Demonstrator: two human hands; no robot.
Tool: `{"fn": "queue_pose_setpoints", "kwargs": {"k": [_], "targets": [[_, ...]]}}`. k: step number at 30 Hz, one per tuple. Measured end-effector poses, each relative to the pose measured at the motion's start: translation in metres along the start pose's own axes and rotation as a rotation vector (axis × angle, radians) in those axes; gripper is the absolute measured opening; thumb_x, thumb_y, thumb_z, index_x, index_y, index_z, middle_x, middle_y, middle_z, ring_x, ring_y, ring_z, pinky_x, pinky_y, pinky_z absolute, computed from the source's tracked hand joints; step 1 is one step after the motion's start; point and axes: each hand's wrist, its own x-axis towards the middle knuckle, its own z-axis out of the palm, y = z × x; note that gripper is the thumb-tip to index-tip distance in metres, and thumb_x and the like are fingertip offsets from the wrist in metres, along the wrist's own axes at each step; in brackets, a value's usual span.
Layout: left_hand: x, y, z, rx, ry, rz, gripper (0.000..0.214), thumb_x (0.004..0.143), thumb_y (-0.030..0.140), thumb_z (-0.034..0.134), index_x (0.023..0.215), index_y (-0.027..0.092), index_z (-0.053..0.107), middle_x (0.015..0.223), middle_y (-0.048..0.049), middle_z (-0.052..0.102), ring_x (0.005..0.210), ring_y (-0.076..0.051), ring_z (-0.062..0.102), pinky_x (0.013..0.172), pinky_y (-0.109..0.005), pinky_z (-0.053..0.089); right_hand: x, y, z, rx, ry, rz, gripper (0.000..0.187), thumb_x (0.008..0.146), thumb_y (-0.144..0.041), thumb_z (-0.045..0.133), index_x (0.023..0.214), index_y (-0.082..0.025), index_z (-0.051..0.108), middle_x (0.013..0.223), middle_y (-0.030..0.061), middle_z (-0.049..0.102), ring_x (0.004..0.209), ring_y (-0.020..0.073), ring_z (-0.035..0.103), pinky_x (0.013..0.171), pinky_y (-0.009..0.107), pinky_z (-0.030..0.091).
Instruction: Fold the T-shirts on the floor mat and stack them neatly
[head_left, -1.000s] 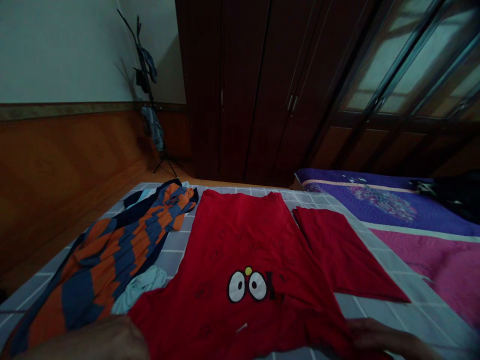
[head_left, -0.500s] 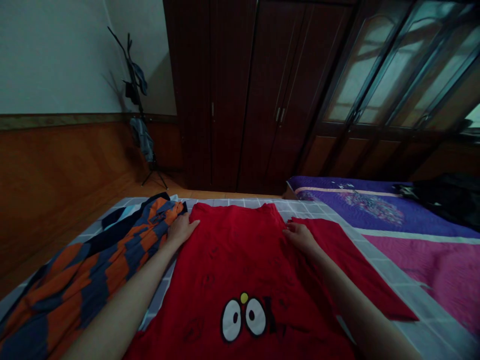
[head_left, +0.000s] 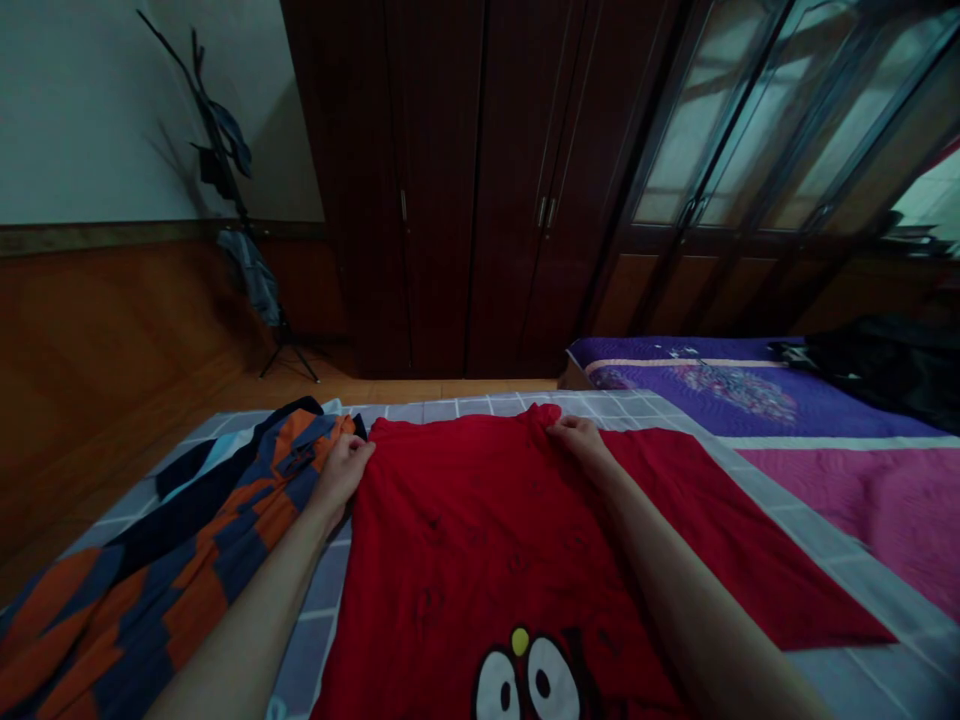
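A red T-shirt with a print of large cartoon eyes lies spread in front of me. My left hand is closed at its far left corner, fingertips pinching the edge. On the far right corner, my right hand pinches a small bunched fold of the red cloth. Part of the shirt, a red sleeve or panel, spreads out flat beyond my right forearm. Beside my left arm lies an orange and blue checked garment. The near end of the shirt runs out of view.
All of this rests on a grey checked bed cover. Dark and light blue clothing lies at the left. A purple and pink bed with a black garment is at the right. Behind stand a dark wardrobe and a coat stand.
My right hand has moved in toward the shirt's far right corner, where the cloth is now gathered. The far edge looks tauter, and the printed eyes sit lower in view.
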Motion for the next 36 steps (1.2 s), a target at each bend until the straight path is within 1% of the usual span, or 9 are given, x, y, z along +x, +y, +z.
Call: {"fn": "queue_pose_setpoints", "kwargs": {"k": [3, 6, 10, 13, 18, 22, 27, 32, 36], "targets": [[-0.005, 0.006, -0.001, -0.219, -0.151, -0.035, 0.034, 0.074, 0.037, 0.057, 0.102, 0.018, 0.053, 0.080, -0.0013, 0.065, 0.077, -0.019, 0.066, 0.068, -0.029, 0.051, -0.003, -0.004, -0.002, 0.146, -0.040, 0.045, 0.020, 0.080, -0.024, 0.063, 0.096, -0.013, 0.063, 0.071, 0.0015, 0.063, 0.060, 0.0140, 0.060, 0.056, 0.027, 0.050], [-0.009, 0.016, -0.006, -0.539, -0.333, -0.141, 0.043, 0.064, 0.024, 0.067, 0.106, 0.018, 0.058, 0.094, -0.0045, 0.068, 0.083, -0.019, 0.068, 0.075, -0.030, 0.053, -0.001, -0.012, -0.005, 0.277, -0.035, 0.011, 0.048, 0.066, -0.017, 0.062, 0.114, -0.016, 0.060, 0.061, -0.0012, 0.063, 0.054, 0.0161, 0.060, 0.054, 0.028, 0.050], [-0.004, 0.018, -0.014, -0.669, -0.276, -0.160, 0.057, 0.064, 0.017, 0.065, 0.121, 0.016, 0.056, 0.103, -0.0073, 0.069, 0.086, -0.021, 0.068, 0.076, -0.031, 0.055, 0.010, -0.012, -0.004, 0.358, 0.051, -0.069, 0.074, 0.060, -0.020, 0.060, 0.133, -0.018, 0.047, 0.062, -0.0026, 0.064, 0.056, 0.0161, 0.062, 0.060, 0.030, 0.051], [0.007, 0.007, -0.013, -0.468, -0.132, 0.006, 0.062, 0.070, 0.019, 0.059, 0.131, 0.019, 0.049, 0.117, -0.0081, 0.065, 0.109, -0.025, 0.061, 0.093, -0.038, 0.050, 0.019, 0.001, 0.000, 0.315, 0.137, -0.100, 0.069, 0.059, -0.019, 0.056, 0.127, -0.015, 0.053, 0.077, 0.0026, 0.069, 0.072, 0.0198, 0.065, 0.069, 0.034, 0.053], [0.021, -0.019, 0.000, 0.159, 0.030, 0.282, 0.058, 0.071, 0.013, 0.051, 0.130, 0.015, 0.051, 0.145, -0.0107, 0.041, 0.139, -0.027, 0.026, 0.115, -0.043, 0.021, 0.024, 0.022, 0.007, 0.108, 0.189, -0.159, 0.053, 0.059, -0.014, 0.049, 0.109, -0.012, 0.065, 0.103, 0.0095, 0.069, 0.101, 0.0263, 0.061, 0.094, 0.040, 0.045], [0.018, -0.026, 0.009, 0.386, 0.062, 0.389, 0.065, 0.073, 0.010, 0.048, 0.137, 0.015, 0.040, 0.148, -0.0125, 0.033, 0.139, -0.029, 0.024, 0.113, -0.046, 0.026, 0.021, 0.024, 0.008, -0.073, 0.193, -0.226, 0.054, 0.062, -0.014, 0.050, 0.114, -0.015, 0.063, 0.119, 0.0076, 0.064, 0.119, 0.0280, 0.051, 0.107, 0.044, 0.031], [0.006, -0.024, 0.012, 0.544, 0.092, 0.427, 0.061, 0.077, 0.011, 0.048, 0.137, 0.017, 0.039, 0.151, -0.0130, 0.028, 0.136, -0.032, 0.030, 0.108, -0.047, 0.034, 0.012, 0.015, 0.011, -0.206, 0.158, -0.266, 0.059, 0.066, -0.014, 0.051, 0.124, -0.010, 0.055, 0.125, 0.0119, 0.058, 0.122, 0.0284, 0.048, 0.107, 0.042, 0.031], [0.000, -0.022, 0.008, 0.600, 0.130, 0.475, 0.047, 0.082, 0.018, 0.045, 0.129, 0.013, 0.050, 0.149, -0.0167, 0.028, 0.135, -0.033, 0.032, 0.104, -0.046, 0.039, -0.029, 0.001, -0.001, -0.260, 0.087, -0.315, 0.071, 0.066, -0.018, 0.060, 0.134, -0.011, 0.044, 0.133, 0.0132, 0.051, 0.124, 0.0276, 0.044, 0.108, 0.042, 0.031], [-0.007, -0.019, 0.004, 0.580, 0.178, 0.562, 0.043, 0.083, 0.020, 0.045, 0.124, 0.015, 0.054, 0.143, -0.0149, 0.037, 0.133, -0.032, 0.034, 0.103, -0.047, 0.038, -0.102, -0.005, -0.034, -0.295, 0.053, -0.363, 0.073, 0.064, -0.020, 0.066, 0.134, -0.013, 0.045, 0.140, 0.0145, 0.040, 0.131, 0.0294, 0.035, 0.109, 0.044, 0.028]]}}
